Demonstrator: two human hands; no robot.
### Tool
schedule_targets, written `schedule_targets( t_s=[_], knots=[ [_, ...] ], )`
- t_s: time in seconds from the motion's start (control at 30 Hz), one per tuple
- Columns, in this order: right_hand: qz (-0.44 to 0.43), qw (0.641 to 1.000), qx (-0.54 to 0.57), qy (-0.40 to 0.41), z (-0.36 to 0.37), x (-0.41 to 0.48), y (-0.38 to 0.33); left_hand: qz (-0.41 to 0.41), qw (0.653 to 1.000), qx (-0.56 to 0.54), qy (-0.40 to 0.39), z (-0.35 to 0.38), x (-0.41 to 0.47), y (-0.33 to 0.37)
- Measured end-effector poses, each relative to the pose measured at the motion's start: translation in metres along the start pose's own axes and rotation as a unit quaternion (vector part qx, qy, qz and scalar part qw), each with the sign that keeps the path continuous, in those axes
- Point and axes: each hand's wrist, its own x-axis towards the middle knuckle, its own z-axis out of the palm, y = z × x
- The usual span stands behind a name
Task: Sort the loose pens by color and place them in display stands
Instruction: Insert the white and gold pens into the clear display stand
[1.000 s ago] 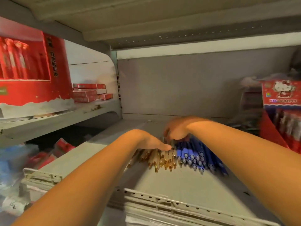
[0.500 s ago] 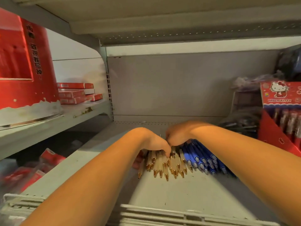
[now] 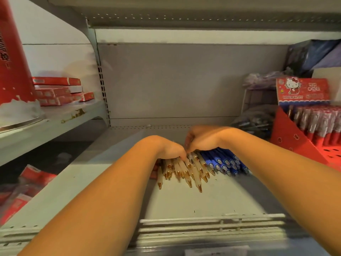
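Both hands, left hand (image 3: 170, 149) & right hand (image 3: 202, 138), fingers curled onto gold-tipped pens (image 3: 184, 169), bunching them apart from blue pens (image 3: 223, 162) on shelf (image 3: 184, 202); grip unclear.

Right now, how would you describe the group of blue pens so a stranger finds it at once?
Look at the grey shelf, under the two hands. The blue pens lie side by side beneath the right hand, left of the red display stand. Their solid blue barrels distinguish them from the pale, gold-tipped pens next to them.
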Motion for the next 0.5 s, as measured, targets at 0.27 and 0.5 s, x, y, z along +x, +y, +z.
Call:
schedule_targets(
  t_s=[0.27,0.5],
  knots=[
    [-0.022,0.988,0.141,0.053,-0.001,0.001,0.012,-0.058,0.998,-0.023,0.021,-0.004,0.007,-0.003],
    [-0.022,0.989,0.14,0.047,-0.004,0.003,0.013,-0.056,0.996,0.07,0.011,0.008,-0.005,0.02]
  ],
)
